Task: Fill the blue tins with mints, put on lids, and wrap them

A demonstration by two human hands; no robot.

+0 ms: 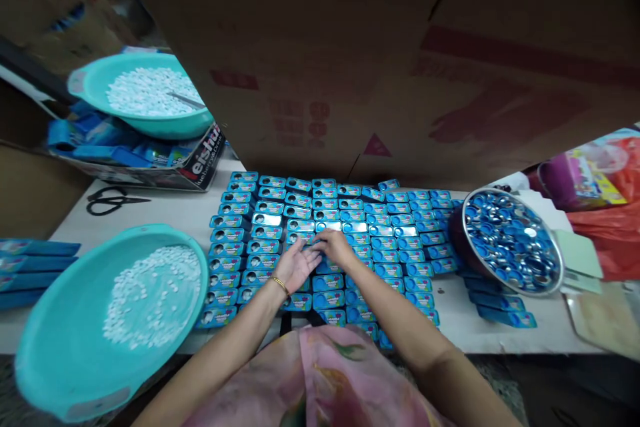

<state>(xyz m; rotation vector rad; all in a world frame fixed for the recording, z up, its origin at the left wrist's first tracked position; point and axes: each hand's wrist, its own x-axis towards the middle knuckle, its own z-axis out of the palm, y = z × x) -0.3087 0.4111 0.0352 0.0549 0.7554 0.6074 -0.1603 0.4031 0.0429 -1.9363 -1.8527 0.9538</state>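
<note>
Both hands are sitting over the middle of the grid of small blue tins (350, 227) laid out in rows on the white table (175, 210). Left hand (296, 265) is lying open, palm up, fingers spread and angled toward the right hand; nothing visibly gripped in it, gold bangle (281, 285) on the wrist. Right hand (336, 245) is lying palm down on the tins, fingers curled over a tin near the centre row. Can't tell whether it's actually pinching one or just pressing on it. The fingertips of the two hands are touching or nearly so, right above the tins.

The tins are running from just under the cardboard box wall (380, 60) at the back to the table's near edge, directly under and around both hands.

Left of the grid: a teal basin (60, 347) with small white pieces, hanging over the near edge. A second teal basin (95, 83) is sitting further back on a box. Scissors (113, 200) are lying near the back left. Right of the grid: a round metal tray (510, 240) full of blue lids, well clear of the hands.
</note>
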